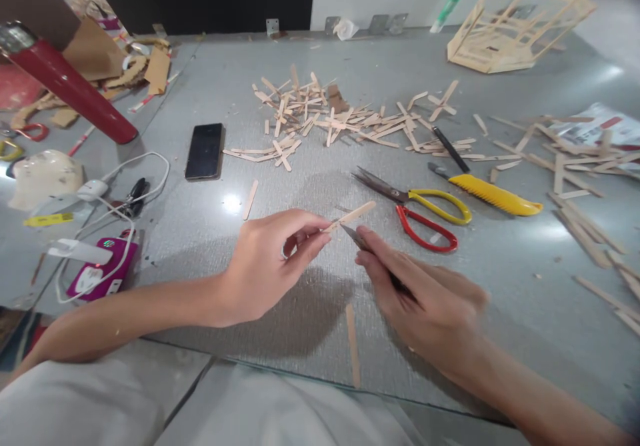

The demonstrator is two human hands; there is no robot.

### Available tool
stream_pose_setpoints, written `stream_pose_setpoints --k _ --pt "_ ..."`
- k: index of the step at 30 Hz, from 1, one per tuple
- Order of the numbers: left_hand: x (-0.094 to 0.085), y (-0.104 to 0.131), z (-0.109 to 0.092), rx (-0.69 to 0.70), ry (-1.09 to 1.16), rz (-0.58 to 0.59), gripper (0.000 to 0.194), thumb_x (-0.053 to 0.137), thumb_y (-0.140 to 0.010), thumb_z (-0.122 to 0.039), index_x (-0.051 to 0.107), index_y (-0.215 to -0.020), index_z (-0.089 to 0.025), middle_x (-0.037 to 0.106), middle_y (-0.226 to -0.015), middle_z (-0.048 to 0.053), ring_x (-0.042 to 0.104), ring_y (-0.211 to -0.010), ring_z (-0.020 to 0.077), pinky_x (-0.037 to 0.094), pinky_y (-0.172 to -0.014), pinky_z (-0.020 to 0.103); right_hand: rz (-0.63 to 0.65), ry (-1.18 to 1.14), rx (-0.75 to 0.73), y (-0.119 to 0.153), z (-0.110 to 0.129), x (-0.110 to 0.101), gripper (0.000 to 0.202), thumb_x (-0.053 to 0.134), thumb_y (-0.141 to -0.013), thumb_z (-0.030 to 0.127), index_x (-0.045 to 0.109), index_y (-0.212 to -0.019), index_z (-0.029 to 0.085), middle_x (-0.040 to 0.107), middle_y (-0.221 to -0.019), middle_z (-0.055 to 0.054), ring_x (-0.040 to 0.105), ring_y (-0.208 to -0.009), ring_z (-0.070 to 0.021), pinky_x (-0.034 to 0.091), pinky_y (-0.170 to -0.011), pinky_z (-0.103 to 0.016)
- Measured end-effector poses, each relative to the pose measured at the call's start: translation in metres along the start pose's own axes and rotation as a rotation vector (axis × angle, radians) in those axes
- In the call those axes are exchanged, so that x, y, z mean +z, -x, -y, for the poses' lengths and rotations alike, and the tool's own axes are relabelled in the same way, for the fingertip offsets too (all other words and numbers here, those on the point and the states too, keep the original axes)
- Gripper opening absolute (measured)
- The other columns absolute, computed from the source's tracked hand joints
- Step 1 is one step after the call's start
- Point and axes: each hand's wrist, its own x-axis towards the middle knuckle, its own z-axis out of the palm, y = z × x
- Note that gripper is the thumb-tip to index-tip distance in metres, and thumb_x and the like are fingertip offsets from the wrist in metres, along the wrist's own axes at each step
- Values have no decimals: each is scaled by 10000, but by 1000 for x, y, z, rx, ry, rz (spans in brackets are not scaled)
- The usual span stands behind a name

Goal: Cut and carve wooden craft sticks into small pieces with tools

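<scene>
Between thumb and fingertips, my left hand (275, 259) pinches one end of a wooden craft stick (359, 213), whose free end points up and to the right. My right hand (420, 293) is closed around a knife (356, 238); its handle is mostly hidden in the palm. The blade tip is close to the stick, near my left fingertips; whether it touches I cannot tell. One loose stick (353, 346) lies below the hands at the table's front edge, another (251, 199) behind my left hand. Scissors (400, 196) with one red and one yellow handle lie open beyond my right hand.
A yellow cutter (495, 193) lies right of the scissors, near a black pen-like thing (451, 149). Craft sticks (345, 123) are heaped farther back. A phone (205, 151), a purple power bank (105, 269) with a white cable and a red cylinder (75, 86) are left. A stick frame (515, 33) stands back right.
</scene>
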Motion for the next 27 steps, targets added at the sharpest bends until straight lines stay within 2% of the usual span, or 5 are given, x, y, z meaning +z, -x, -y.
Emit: stream_pose_setpoints --k 2,8,12,20,27 --pt "2 0 4 -9 -49 34 85 601 -970 -227 680 -978 -196 699 -720 -24 566 -553 82 437 -581 199 31 -42 77 -1 2 2 302 587 -967 260 670 -1257 280 783 -764 -7 641 -482 -123 450 -476 -272" --pt "14 -7 34 -113 -60 320 124 493 -1021 -238 594 -977 -183 595 -615 -44 518 -490 93 378 -552 222 344 -356 364 -11 3 12 170 534 -989 332 638 -1074 227 700 -615 32 664 -502 -131 487 -572 -260" --pt "23 -8 54 -113 -97 369 175 422 -1032 -263 560 -955 -188 546 -630 -29 478 -511 117 338 -535 241 466 -538 548 -15 0 21 212 535 -974 415 608 -975 216 652 -565 46 514 -347 -98 429 -455 -252" --pt "31 -7 53 -117 -278 390 175 386 -1022 -220 536 -947 -170 563 -670 8 505 -557 147 308 -545 268 481 -623 639 -17 2 28 237 535 -958 408 647 -955 198 596 -529 47 468 -318 -93 404 -401 -239" --pt "30 -9 54 -82 -194 391 168 397 -1014 -190 501 -882 -183 479 -608 -33 423 -496 124 289 -532 262 487 -608 658 -20 1 32 281 533 -963 403 693 -880 188 585 -510 35 447 -313 -88 367 -389 -241"
